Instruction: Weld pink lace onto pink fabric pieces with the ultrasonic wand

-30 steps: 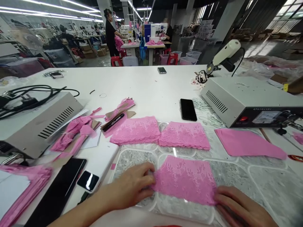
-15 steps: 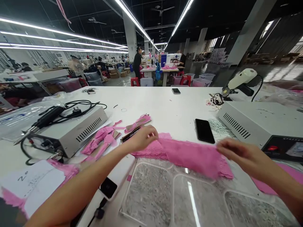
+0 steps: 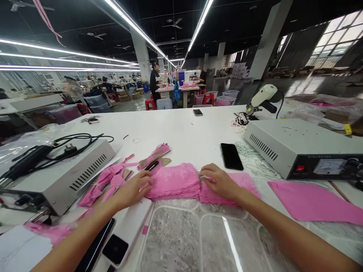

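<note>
Two stacks of pink scalloped lace pieces lie side by side on the table before me. At the left end of the left lace stack (image 3: 176,182), my left hand (image 3: 134,190) has its fingers bent and closed on the lace edge. My right hand (image 3: 219,182) rests over the right lace stack (image 3: 245,183), its fingertips pinched at that stack's left edge, near the gap between the two. A small greyish bit shows under those fingertips; I cannot make it out. A black pen (image 3: 151,166) lies just beyond my left hand, by tied pink strap bundles (image 3: 102,181).
Clear plastic trays (image 3: 172,238) lie in front of me. A grey machine box (image 3: 283,139) stands right, another box (image 3: 85,170) left with a black handpiece. Around are a phone (image 3: 231,155), a white power bank (image 3: 133,230) and pink fabric (image 3: 309,202). People work farther back.
The pink lace piece stretched between my hands now lies flat on the left stack. My right hand has moved left to the right stack; my left hand has come down. The view has turned right.
</note>
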`<state>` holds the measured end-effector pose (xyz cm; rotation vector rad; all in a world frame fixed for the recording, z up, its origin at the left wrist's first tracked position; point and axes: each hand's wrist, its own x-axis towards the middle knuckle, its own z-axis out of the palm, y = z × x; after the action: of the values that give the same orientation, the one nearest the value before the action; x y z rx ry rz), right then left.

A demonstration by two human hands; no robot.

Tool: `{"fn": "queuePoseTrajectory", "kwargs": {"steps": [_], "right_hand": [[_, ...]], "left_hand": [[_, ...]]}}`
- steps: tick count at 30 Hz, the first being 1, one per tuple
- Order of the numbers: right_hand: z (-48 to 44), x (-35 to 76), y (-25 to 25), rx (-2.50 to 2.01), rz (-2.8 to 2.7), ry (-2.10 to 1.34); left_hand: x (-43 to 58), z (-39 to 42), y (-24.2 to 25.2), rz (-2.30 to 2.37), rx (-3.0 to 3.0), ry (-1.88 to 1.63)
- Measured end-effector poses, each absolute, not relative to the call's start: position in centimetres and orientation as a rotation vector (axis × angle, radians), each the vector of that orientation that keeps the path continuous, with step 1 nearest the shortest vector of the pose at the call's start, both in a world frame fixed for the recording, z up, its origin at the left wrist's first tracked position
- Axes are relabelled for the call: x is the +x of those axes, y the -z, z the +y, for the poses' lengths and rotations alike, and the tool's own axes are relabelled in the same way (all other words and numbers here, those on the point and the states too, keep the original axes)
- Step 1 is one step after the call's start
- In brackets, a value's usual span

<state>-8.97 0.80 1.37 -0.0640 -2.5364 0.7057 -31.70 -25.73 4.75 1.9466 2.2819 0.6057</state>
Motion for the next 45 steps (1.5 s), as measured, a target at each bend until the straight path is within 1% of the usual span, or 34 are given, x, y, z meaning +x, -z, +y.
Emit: {"fn": "queuePoseTrajectory", "kwargs": {"steps": [5,11,15,24,29,36,40,43,45], "right_hand": [[2.1,-2.5,-2.1,-0.313,-2.546,-0.770],[2.7,1.5,-0.6,-0.465,-2.571,-0.817],[2.9,1.6,0.1,-0.481,-2.579,-0.864],[3.5,1.9,0.2,-0.469,-2.596,-0.917],[2.6,1.6,-0.6,-0.449,-2.602,-0.766],[1.7,-0.4,0.5,-0.404,-2.567,-0.366],[1.9,2.2,0.6,-0.354,-2.527,-0.218],[-0.5,6.0,0.3,-0.254,-2.535,-0.174],[-3.1,8.3,0.3,-0.165,-2.544,-0.081]], "left_hand": [[-26.6,-20.4,-4.6,2.088,2.173,-0.544],[-21.7,-13.5,-2.0,1.945,2.306,-0.376],[-22.0,-12.2,-1.7,1.947,2.275,-0.331],[-22.8,-11.2,-3.2,1.890,2.107,-0.363],[-22.6,-10.8,-4.0,1.886,2.076,-0.417],[-21.8,-11.7,-6.4,1.874,2.138,-0.524],[-20.9,-14.8,-6.8,1.782,2.232,-0.516],[-19.6,-18.5,-5.6,1.701,2.285,-0.452],[-18.5,-21.1,-4.4,1.667,2.294,-0.390]]}}
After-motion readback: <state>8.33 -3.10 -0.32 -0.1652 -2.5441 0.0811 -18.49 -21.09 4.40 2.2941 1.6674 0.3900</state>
